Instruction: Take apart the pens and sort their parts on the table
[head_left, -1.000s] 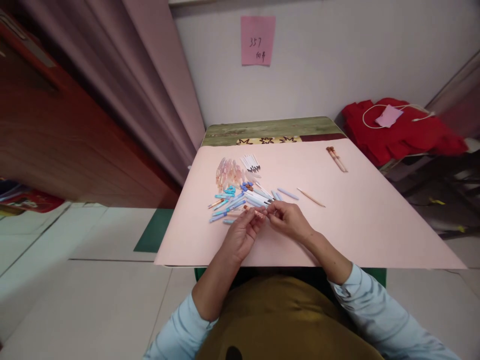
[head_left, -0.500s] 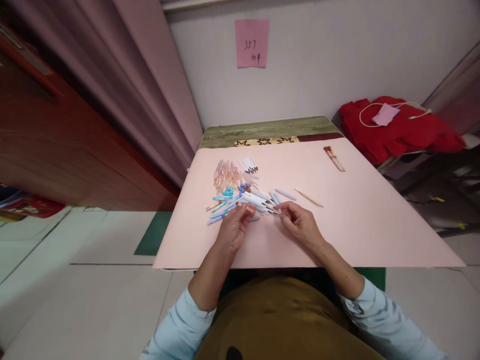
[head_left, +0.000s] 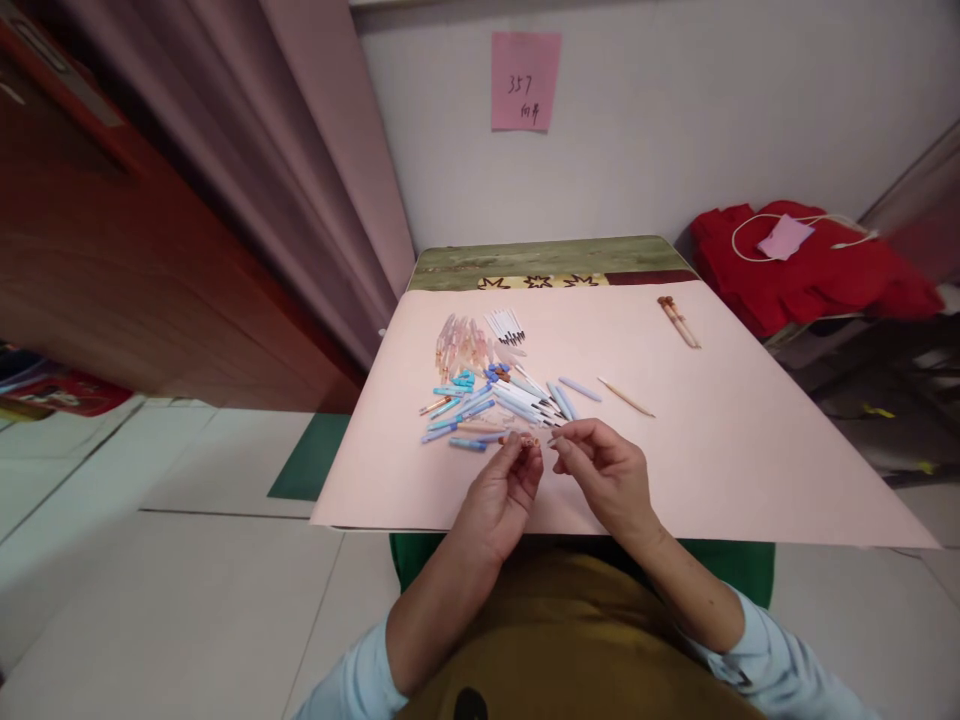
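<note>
My left hand [head_left: 504, 488] hovers over the pink sheet [head_left: 750, 440] with its fingers pinched on a small brown pen piece [head_left: 528, 440]. My right hand [head_left: 606, 468] sits just to its right, fingertips pinched together on something too small to make out. The two hands nearly touch at the fingertips. Just beyond them lies a pile of pen parts [head_left: 495, 390]: blue barrels, white refills, clear pink tubes and small brown caps.
A thin wooden stick [head_left: 625, 397] lies to the right of the pile, and a pair of tan pens [head_left: 679, 321] near the sheet's far right. The green table top [head_left: 547, 256] shows behind the sheet. A red cloth [head_left: 810, 262] with a white cord lies at right.
Both hands pulled back toward me from the pile and came together. The left hand now holds the small brown piece up off the sheet.
</note>
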